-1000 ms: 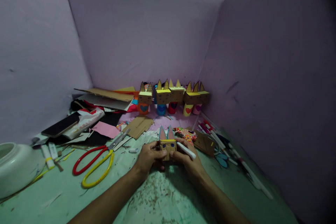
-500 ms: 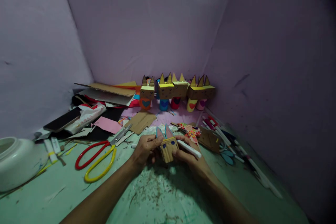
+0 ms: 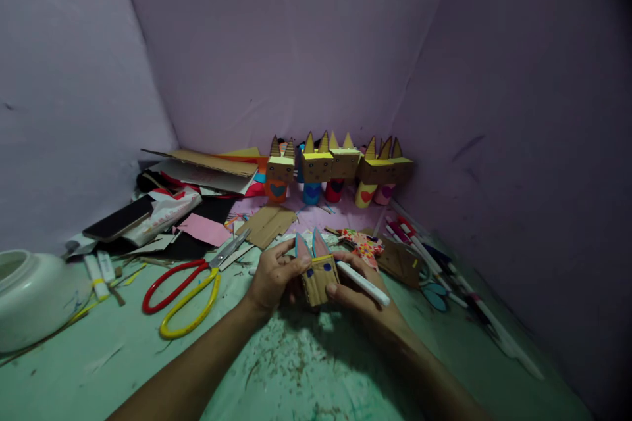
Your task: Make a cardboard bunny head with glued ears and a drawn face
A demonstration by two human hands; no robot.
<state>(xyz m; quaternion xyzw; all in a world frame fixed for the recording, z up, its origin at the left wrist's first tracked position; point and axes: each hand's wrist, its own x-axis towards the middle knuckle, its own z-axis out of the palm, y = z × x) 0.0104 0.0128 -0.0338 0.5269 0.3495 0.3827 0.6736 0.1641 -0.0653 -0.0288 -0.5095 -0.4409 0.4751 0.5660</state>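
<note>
Between my two hands is a small cardboard animal head (image 3: pixel 320 281) with two blue-edged pink ears and two dark blue eye spots. My left hand (image 3: pixel 277 276) grips its left side, thumb near the top edge. My right hand (image 3: pixel 363 289) closes on its right side, thumb on the front. A white marker (image 3: pixel 364 283) also lies in my right hand, pointing down to the right. The fingers behind the head are hidden. Left of my hands, scissors (image 3: pixel 212 270) with one red and one yellow handle rest on the green table (image 3: pixel 276 368).
Several finished cardboard animal figures (image 3: pixel 317 168) stand along the back wall. Cardboard sheets (image 3: pixel 212 168) and paper scraps pile at the back left. A white pot (image 3: pixel 39 302) is at the far left. Markers (image 3: pixel 424 250) and flowered paper (image 3: pixel 363 247) lie on the right.
The view has shifted slightly, so the figures and markers appear a little farther right. Both hands still hold the cardboard head, and the marker stays in my right hand.
</note>
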